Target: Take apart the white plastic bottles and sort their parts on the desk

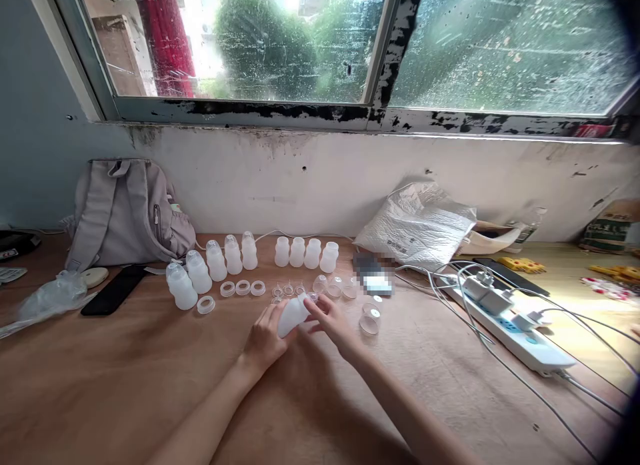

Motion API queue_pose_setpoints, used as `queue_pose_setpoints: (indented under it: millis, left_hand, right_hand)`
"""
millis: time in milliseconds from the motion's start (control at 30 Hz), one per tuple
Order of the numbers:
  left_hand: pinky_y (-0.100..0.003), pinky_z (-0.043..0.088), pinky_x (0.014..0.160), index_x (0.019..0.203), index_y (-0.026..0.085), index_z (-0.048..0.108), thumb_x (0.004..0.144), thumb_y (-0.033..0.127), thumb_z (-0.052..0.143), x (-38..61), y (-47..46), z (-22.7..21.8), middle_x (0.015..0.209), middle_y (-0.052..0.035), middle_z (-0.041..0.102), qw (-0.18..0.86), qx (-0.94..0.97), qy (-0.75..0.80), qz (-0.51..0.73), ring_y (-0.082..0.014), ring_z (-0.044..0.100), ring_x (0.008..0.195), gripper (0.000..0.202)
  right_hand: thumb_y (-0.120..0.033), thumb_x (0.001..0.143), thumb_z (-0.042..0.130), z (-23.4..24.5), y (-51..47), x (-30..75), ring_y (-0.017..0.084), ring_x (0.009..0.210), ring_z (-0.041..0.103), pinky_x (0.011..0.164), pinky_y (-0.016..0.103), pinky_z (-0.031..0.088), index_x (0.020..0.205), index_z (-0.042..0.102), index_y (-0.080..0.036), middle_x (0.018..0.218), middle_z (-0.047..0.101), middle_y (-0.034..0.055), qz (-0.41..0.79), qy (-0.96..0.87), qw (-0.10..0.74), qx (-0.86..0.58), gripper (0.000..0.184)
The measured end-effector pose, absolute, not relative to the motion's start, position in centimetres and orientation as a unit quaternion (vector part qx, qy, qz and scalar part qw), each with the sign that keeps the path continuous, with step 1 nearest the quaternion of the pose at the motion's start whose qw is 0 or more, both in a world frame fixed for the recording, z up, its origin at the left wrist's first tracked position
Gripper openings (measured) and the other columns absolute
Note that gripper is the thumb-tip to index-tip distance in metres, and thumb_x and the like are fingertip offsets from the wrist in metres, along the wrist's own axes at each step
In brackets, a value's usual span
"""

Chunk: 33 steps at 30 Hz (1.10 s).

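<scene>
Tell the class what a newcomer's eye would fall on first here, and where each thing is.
Probably the centre, where the left hand holds a tilted white bottle with the right hand at its upper end. Beyond, five capped bottles stand in a row to the left, four uncapped bottles to their right. The grey backpack at far left and silver bag at right also stand out.

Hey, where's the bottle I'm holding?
In the head view, the held bottle is below centre, in the left hand, the right hand at its upper end.
</scene>
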<state>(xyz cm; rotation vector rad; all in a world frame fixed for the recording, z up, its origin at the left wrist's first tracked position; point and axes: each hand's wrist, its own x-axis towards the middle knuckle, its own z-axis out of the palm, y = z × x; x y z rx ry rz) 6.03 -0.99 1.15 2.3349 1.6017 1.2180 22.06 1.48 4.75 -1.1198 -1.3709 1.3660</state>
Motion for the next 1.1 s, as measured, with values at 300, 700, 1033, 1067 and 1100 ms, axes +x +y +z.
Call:
queue_pose_setpoints:
  millis: [300, 700, 1033, 1067, 1100]
  left_hand:
    - [-0.033, 0.046, 0.077, 0.117, 0.022, 0.040, 0.073, 0.028, 0.055, 5.4, -0.9, 1.1, 0.101, -0.0052, 0.057, 0.037, 0.753, 0.520, 0.401, -0.0212, 0.055, 0.090, 0.046]
    - [-0.032, 0.047, 0.076, 0.118, 0.024, 0.043, 0.072, 0.034, 0.055, 4.4, -0.5, 1.3, 0.100, -0.0046, 0.054, 0.030, 0.776, 0.505, 0.377, -0.0201, 0.053, 0.092, 0.049]
    - [-0.032, 0.046, 0.078, 0.118, 0.023, 0.044, 0.070, 0.037, 0.058, 2.8, 0.0, 1.2, 0.100, -0.0037, 0.060, 0.023, 0.799, 0.475, 0.367, -0.0193, 0.054, 0.089, 0.051]
    - [-0.032, 0.046, 0.078, 0.118, 0.023, 0.044, 0.070, 0.036, 0.058, 2.8, 0.1, 1.1, 0.100, -0.0039, 0.060, 0.023, 0.802, 0.473, 0.363, -0.0193, 0.054, 0.090, 0.051]
    - [-0.032, 0.046, 0.079, 0.118, 0.023, 0.044, 0.070, 0.036, 0.058, 2.9, 0.1, 1.1, 0.101, -0.0040, 0.059, 0.023, 0.805, 0.472, 0.359, -0.0194, 0.054, 0.090, 0.051]
  right_hand:
    - [-0.041, 0.069, 0.054, 6.2, 1.5, 32.5, 0.015, 0.048, 0.047, 0.050, 0.028, 0.034, 0.077, 0.063, -0.021, 0.051, 0.047, -0.0012, 0.141, -0.667, 0.358, -0.638, 0.023]
    - [-0.045, 0.066, 0.060, 4.4, 2.4, 30.2, 0.011, 0.042, 0.049, 0.040, 0.024, 0.039, 0.100, 0.055, -0.018, 0.056, 0.052, -0.0037, 0.451, -0.671, 0.284, -0.516, 0.044]
    - [-0.045, 0.066, 0.062, 1.5, 4.3, 26.7, 0.014, 0.061, 0.057, 0.060, 0.031, 0.048, 0.097, 0.057, -0.021, 0.079, 0.060, 0.0023, 0.471, -0.515, 0.551, -0.458, 0.039]
    - [-0.043, 0.066, 0.063, 1.4, 4.2, 26.8, 0.014, 0.062, 0.057, 0.062, 0.032, 0.049, 0.102, 0.056, -0.022, 0.081, 0.060, 0.0027, 0.490, -0.484, 0.574, -0.443, 0.042]
    - [-0.041, 0.067, 0.063, 1.4, 4.1, 26.9, 0.014, 0.063, 0.057, 0.063, 0.032, 0.049, 0.104, 0.055, -0.022, 0.082, 0.060, 0.0030, 0.501, -0.462, 0.592, -0.430, 0.043]
